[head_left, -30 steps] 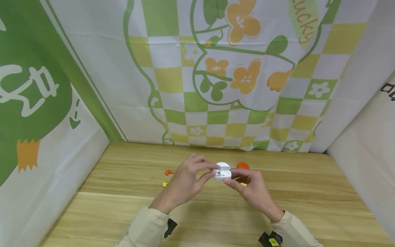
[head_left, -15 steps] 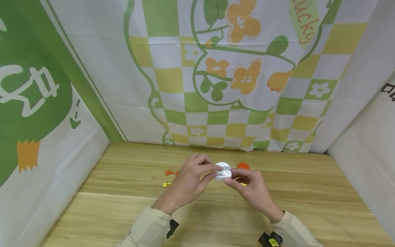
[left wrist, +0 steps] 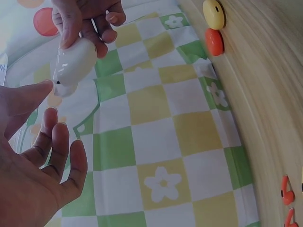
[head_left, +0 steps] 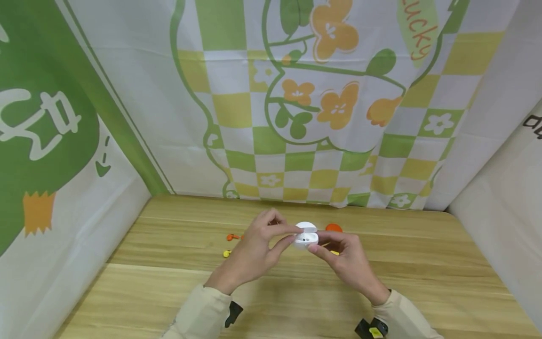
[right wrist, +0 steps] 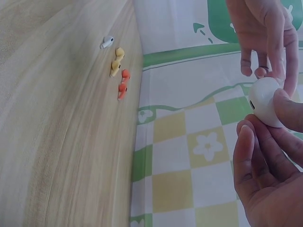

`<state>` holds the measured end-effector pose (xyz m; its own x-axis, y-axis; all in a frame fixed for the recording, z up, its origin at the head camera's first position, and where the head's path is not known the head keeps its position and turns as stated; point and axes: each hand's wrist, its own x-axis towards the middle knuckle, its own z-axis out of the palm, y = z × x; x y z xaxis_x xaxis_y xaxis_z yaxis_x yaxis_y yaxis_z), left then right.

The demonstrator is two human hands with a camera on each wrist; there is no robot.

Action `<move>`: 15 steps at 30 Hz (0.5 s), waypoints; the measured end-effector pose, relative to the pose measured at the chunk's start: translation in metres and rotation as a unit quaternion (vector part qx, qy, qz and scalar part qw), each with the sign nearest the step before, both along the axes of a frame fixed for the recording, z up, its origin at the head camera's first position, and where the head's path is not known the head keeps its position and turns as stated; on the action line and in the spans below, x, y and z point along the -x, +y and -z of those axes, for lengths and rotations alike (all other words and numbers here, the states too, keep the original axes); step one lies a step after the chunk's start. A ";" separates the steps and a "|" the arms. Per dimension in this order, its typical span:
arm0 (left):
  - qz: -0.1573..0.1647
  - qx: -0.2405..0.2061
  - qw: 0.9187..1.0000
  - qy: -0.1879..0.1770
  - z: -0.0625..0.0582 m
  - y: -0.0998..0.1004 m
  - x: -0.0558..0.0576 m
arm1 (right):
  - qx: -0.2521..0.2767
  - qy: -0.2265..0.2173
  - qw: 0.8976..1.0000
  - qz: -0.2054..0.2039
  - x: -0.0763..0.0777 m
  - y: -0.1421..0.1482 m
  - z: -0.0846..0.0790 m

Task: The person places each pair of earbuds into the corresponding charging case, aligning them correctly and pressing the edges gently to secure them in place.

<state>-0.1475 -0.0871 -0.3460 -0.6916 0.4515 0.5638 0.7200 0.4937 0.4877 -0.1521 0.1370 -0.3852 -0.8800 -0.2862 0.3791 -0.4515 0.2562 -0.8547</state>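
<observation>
A white earbud case (head_left: 306,241) is raised above the table, its lid up and the inside facing the head camera. My right hand (head_left: 353,263) grips it by its right end between thumb and fingers. The left hand (head_left: 254,249) reaches in from the other side, forefinger and thumb tips right at the case's opening. In the left wrist view its other fingers (left wrist: 59,146) are loosely bent and hold nothing. Dark spots show inside the case, partly hidden by the fingertips. The smooth back of the case shows in the right wrist view.
On the wooden table (head_left: 169,292) lie a white earbud (right wrist: 107,41), two yellow earbuds (right wrist: 115,67) and two orange earbuds (right wrist: 122,90). An orange case (head_left: 333,228) and a yellow case (left wrist: 214,14) sit behind the right hand. A patterned cloth (head_left: 326,169) hangs at the back.
My left fingertips shifted right over the opening, then drew back slightly left. A white piece seen by the fingertips one second ago no longer stands out. The right hand keeps its hold.
</observation>
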 end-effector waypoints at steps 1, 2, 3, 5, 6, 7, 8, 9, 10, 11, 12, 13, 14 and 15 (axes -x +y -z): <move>0.003 -0.010 1.000 -0.008 0.000 -0.002 0.000 | 0.000 0.001 1.000 0.001 0.000 0.000 0.000; 0.006 -0.019 1.000 -0.017 0.001 -0.004 0.000 | 0.001 0.001 1.000 0.002 0.000 0.000 0.000; 0.007 -0.026 0.999 -0.025 0.001 -0.007 0.000 | 0.001 0.000 1.000 0.003 0.000 0.000 -0.001; 0.008 -0.041 0.998 -0.047 0.003 -0.013 0.001 | -0.002 0.004 1.000 0.004 0.000 0.001 -0.001; 0.007 -0.046 0.997 -0.057 0.004 -0.016 0.001 | -0.003 0.003 1.000 0.005 0.000 0.001 -0.001; 0.003 -0.049 0.996 -0.069 0.006 -0.020 0.001 | -0.003 0.002 1.000 0.007 0.000 0.001 -0.001; -0.002 -0.052 0.995 -0.081 0.007 -0.023 0.002 | -0.005 0.001 1.000 0.008 -0.001 0.001 -0.002; -0.008 -0.053 0.994 -0.094 0.009 -0.027 0.002 | -0.005 0.000 1.000 0.009 -0.001 0.001 -0.003; -0.015 -0.053 0.993 -0.107 0.011 -0.031 0.002 | -0.007 -0.001 1.000 0.011 -0.002 0.000 -0.005; -0.021 -0.053 0.991 -0.119 0.014 -0.035 0.003 | -0.008 -0.002 1.000 0.013 -0.004 -0.001 -0.008; -0.029 -0.050 0.990 -0.130 0.017 -0.039 0.003 | -0.008 -0.004 1.000 0.015 -0.006 -0.001 -0.011; -0.035 -0.045 0.988 -0.141 0.019 -0.043 0.004 | -0.010 -0.004 1.000 0.016 -0.008 -0.002 -0.015; -0.040 -0.042 0.987 -0.150 0.022 -0.047 0.005 | -0.013 -0.006 1.000 0.018 -0.010 -0.003 -0.018; -0.045 -0.036 0.986 -0.158 0.026 -0.051 0.005 | -0.015 -0.007 1.000 0.019 -0.012 -0.004 -0.022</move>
